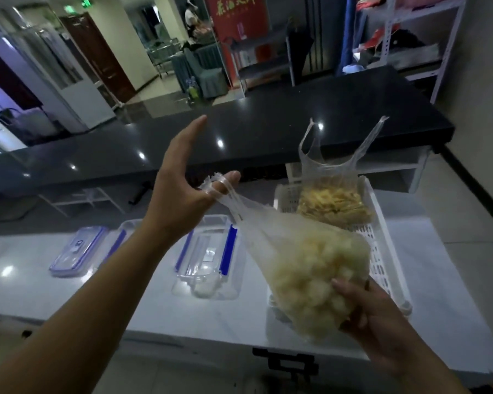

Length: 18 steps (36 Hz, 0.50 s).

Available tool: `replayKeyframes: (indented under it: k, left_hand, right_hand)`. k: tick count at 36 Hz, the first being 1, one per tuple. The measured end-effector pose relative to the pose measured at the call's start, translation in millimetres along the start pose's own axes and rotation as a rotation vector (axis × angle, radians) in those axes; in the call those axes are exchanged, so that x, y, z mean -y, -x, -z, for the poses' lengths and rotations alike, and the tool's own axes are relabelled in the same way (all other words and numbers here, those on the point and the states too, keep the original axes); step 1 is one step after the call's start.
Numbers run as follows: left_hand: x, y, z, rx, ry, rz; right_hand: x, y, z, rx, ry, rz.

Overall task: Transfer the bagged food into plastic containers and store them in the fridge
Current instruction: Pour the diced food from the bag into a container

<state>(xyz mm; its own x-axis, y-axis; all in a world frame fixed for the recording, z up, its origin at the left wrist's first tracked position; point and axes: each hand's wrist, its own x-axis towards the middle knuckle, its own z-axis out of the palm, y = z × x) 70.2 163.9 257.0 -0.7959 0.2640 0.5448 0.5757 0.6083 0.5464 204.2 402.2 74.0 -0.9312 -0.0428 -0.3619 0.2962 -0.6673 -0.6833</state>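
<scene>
A clear plastic bag of pale yellow food lumps (305,268) hangs tilted above the white table. My right hand (367,308) cups the bag's bottom from below. My left hand (180,180) is raised, fingers spread, with the bag's handle loop hooked over its thumb. Under the bag's neck lies an open clear container with blue clips (208,257), and a few pale lumps lie at its near end. A second bag of yellow strips (333,203) stands in a white perforated basket (382,245) on the right.
A clear lid with blue clips (77,251) lies at the table's left, with another container partly hidden behind my left forearm. A dark glossy counter (239,132) runs behind the white table (160,311). Shelves stand at the far right.
</scene>
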Motion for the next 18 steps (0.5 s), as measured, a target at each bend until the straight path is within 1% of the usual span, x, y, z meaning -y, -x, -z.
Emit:
replayKeyframes:
  k: [3,6,9,15,18]
  left_hand:
    - [44,5,17,0.002,-0.082,-0.01]
    - [98,7,34,-0.001,-0.204,-0.029]
    - [153,10,43,0.025,-0.28,-0.031]
    - [254,28,46,0.094,-0.296,0.028]
    - [293,33,44,0.128,-0.266,0.094]
  right_hand:
    - [1,-18,-22,-0.141,0.13,0.101]
    - [1,-38,-46,-0.225,0.238,0.212]
    - [-1,-56,-69,-0.264,0.348,0.281]
    - [-18,-99,-116,-0.325,0.59,0.349]
    - [-28,-117,-135,-0.355,0.681,0.385]
